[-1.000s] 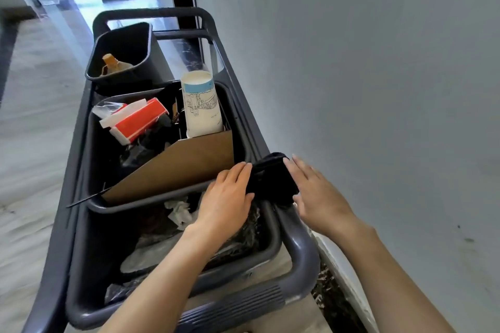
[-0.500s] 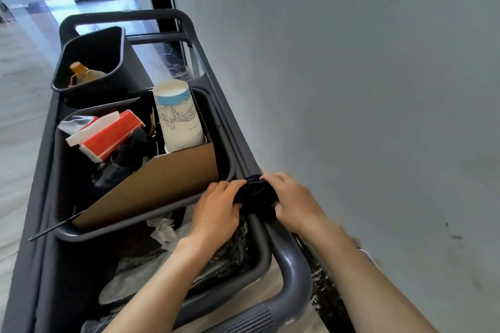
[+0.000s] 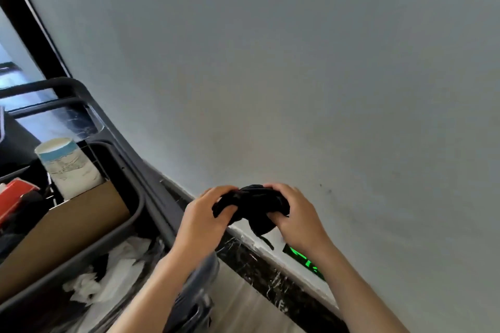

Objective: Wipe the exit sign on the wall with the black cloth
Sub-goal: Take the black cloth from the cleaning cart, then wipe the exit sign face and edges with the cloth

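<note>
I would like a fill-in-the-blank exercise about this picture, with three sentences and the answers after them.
1. The black cloth is held by ____ hands, the left hand and the right hand.
2. The exit sign, low on the wall, glows ____.
3. The paper cup stands in the cart, behind a sheet of brown ____.

Answers: both; green; cardboard

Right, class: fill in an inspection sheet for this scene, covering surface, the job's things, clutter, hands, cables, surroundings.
Surface: grey wall, a few dark specks.
Job's things: black cloth bunched between both hands; exit sign glowing green low on the wall, partly hidden by the right forearm.
Clutter: cart holding paper cup, cardboard, crumpled tissue.
Hands: left hand and right hand grip the cloth.
Cables: nothing seen.
Surroundings: dark marble skirting.
</note>
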`<state>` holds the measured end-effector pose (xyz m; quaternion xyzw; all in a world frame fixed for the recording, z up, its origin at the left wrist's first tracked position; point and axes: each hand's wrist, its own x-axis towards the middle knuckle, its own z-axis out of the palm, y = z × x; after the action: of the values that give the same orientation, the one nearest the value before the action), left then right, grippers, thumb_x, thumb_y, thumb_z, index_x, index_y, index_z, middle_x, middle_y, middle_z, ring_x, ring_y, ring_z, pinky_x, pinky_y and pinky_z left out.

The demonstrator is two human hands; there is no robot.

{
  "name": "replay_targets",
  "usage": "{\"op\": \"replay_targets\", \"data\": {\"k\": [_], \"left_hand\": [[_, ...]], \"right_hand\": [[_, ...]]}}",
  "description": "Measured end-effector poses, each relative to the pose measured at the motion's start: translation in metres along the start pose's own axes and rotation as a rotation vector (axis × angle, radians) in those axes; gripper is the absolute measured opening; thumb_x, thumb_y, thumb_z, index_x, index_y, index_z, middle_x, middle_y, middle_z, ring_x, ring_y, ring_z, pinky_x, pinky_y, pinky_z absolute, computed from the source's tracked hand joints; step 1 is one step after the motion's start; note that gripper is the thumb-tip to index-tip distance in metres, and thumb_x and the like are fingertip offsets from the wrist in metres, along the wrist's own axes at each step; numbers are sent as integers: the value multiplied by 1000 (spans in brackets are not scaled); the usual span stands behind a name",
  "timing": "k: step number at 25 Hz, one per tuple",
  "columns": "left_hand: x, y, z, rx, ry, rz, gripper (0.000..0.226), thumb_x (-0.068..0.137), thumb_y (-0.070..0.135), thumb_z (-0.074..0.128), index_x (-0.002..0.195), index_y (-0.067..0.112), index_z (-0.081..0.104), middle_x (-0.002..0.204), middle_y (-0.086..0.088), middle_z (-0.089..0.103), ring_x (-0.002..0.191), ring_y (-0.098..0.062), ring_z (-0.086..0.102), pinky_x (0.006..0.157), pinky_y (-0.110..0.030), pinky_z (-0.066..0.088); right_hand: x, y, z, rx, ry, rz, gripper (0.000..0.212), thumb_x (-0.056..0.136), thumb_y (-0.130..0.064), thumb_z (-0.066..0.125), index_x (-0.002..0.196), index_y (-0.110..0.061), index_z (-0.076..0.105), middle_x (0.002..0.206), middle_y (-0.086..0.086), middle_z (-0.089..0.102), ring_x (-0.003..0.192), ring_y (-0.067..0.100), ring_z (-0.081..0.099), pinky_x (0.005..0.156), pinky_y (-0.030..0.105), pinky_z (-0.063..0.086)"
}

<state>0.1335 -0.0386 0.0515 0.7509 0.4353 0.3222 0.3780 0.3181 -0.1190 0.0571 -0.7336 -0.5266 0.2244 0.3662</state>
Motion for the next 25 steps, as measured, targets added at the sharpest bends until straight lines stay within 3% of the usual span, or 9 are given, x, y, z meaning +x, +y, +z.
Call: {"op": "replay_targets", "data": {"k": [3,7,10,13,18,21,23,25], "left_hand": [[-19,58,48,-101,-94,57,44,90,7,73,99,49,63,100,16,72,87,7,68,69,-3,50],[-45,116,109,-167,-171,110,41,90,7,74,98,46,63,104,11,73,91,1,69,82,-20,58],[-66,149,152,-129,-204,132,39,89,11,75,90,47,61,94,17,72,88,8,65,74,-10,53],[-87,170,188,-144,-235,104,33,89,8,74,87,40,62,96,10,69,81,5,67,64,-7,50],[-104,171,214,-226,-279,-13,23,90,6,72,89,26,60,85,8,71,75,3,68,60,-7,50],[-97,159,220,-263,-359,-38,18,90,5,73,88,22,66,81,11,75,77,2,71,63,-8,52],[-91,146,223,-274,-438,-22,21,93,3,68,90,24,71,86,17,76,82,0,72,69,-9,54],[-83,127,227,-297,-505,-34,29,96,-2,61,94,24,75,89,12,78,86,-7,73,75,-15,57]], "right_hand": [[-51,19,-60,78,172,61,41,87,-12,66,116,-39,57,112,-13,59,97,-14,50,77,-1,35],[-115,48,-119,185,395,158,38,86,-15,68,113,-39,59,116,-14,65,106,0,57,87,11,42],[-156,69,-150,247,535,231,37,82,-20,69,114,-39,63,112,-17,68,105,2,61,87,22,49],[-178,86,-162,344,599,288,40,78,-17,69,105,-45,63,105,-17,69,100,1,63,81,18,50],[-190,108,-157,535,606,382,44,71,-10,68,103,-40,63,97,-15,71,95,9,68,83,40,59],[-186,122,-153,549,610,409,43,71,-11,68,99,-44,62,93,-28,69,90,-2,66,82,36,59],[-181,131,-148,551,621,438,43,74,-10,68,100,-45,62,93,-34,67,89,-7,64,82,29,58],[-176,143,-139,553,624,469,43,76,-10,67,99,-46,62,95,-35,66,91,-9,63,78,19,53]]}}
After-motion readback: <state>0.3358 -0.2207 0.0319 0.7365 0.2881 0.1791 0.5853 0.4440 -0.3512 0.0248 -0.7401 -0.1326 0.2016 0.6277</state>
